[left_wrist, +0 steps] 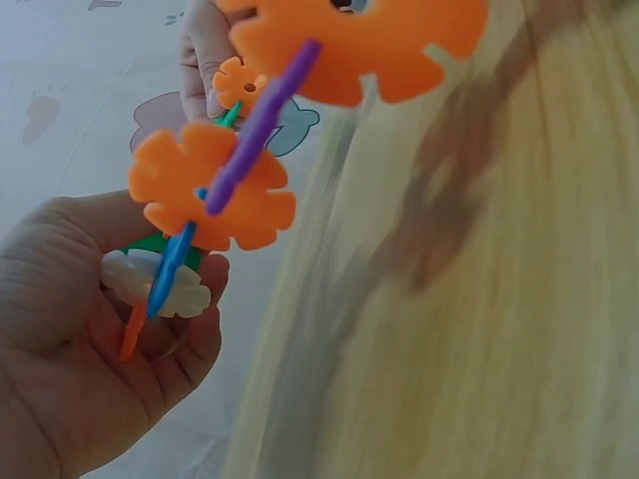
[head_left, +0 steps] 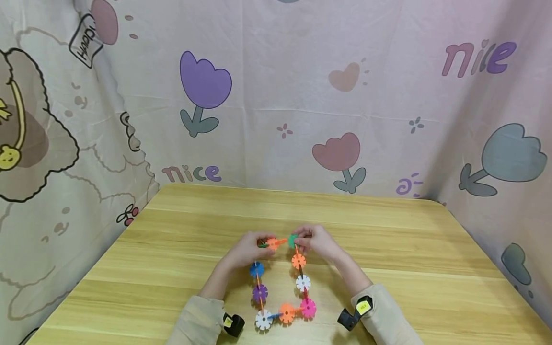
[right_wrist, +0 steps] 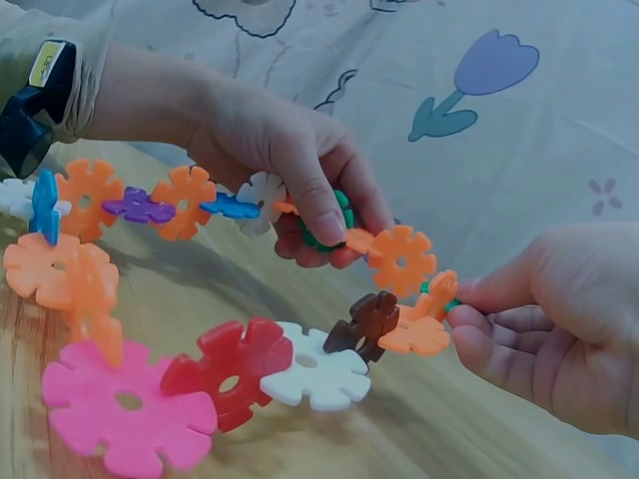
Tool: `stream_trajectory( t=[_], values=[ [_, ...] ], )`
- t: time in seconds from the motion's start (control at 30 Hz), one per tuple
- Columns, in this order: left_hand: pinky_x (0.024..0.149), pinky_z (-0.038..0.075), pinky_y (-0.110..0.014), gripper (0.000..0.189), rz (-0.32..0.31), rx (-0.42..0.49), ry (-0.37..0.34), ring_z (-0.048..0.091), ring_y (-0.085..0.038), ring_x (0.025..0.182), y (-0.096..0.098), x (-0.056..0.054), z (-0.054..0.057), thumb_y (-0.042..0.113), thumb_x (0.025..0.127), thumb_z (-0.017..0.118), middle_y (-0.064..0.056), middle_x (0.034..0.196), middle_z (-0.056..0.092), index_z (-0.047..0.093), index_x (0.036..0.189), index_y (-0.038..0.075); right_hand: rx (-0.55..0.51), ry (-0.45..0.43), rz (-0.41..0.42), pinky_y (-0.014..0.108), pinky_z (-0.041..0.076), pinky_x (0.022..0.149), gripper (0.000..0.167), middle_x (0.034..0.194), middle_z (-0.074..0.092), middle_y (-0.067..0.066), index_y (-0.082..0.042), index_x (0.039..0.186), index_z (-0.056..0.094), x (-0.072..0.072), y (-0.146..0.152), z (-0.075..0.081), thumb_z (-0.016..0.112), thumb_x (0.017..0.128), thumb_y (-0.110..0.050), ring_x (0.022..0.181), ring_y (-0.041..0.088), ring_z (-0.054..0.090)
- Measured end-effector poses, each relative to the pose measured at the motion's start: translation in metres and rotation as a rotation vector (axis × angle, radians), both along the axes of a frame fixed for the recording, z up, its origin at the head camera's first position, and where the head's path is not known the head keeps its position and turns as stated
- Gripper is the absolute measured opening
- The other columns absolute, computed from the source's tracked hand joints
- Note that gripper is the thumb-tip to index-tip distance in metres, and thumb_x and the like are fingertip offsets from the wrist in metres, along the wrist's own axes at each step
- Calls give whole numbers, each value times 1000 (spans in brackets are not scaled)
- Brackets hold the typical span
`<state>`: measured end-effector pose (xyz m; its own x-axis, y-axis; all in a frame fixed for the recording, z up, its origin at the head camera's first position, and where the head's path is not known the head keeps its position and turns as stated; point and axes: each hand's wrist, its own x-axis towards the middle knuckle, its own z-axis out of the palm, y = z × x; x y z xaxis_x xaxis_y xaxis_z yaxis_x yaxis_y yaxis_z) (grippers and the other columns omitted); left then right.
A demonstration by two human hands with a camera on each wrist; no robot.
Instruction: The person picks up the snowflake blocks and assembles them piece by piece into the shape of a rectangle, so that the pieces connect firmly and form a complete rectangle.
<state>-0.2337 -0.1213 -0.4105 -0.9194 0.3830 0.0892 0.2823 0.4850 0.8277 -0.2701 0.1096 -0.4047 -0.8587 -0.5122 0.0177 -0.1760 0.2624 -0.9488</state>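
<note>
Interlocking flower-shaped plastic discs, slotted edge to edge, make up a loop held over the table. My left hand (head_left: 247, 248) pinches a green disc (right_wrist: 329, 218) at the loop's far left, beside a white disc (left_wrist: 160, 284). At the far right, my right hand (head_left: 320, 240) pinches another green disc (head_left: 293, 240) between thumb and fingers. Orange discs (right_wrist: 401, 261) span the gap between both hands. Blue (head_left: 256, 270) and purple (head_left: 259, 293) discs run down the left side. On the near right corner sits a pink disc (head_left: 308, 308), with a red disc (right_wrist: 230, 371) adjoining it.
The wood-grain table (head_left: 172, 268) extends on both sides of the loop. A printed curtain (head_left: 276, 86) hangs behind its far edge and along the sides. Black wrist cameras (head_left: 233, 325) are strapped over the sleeves.
</note>
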Motion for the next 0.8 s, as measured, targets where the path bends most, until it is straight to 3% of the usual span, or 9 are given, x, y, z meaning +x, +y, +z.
stream_trajectory(
  t=[0.47, 0.8],
  values=[
    [67, 47, -33, 43, -6, -1, -3, 53, -18, 75, 2, 0, 1, 14, 82, 68, -3, 90, 62, 59, 121, 0, -48, -1, -24, 37, 53, 60, 21, 80, 62, 11, 11, 106, 56, -1, -1, -2, 59, 88, 1, 61, 15, 57],
    [68, 47, -32, 41, 4, 21, -11, 53, -17, 76, 3, 0, 2, 11, 83, 68, -6, 97, 64, 58, 122, -1, -73, 11, 4, 33, 53, 62, 19, 78, 61, 7, 11, 103, 56, 1, -4, -3, 59, 87, 2, 62, 13, 57]
  ],
)
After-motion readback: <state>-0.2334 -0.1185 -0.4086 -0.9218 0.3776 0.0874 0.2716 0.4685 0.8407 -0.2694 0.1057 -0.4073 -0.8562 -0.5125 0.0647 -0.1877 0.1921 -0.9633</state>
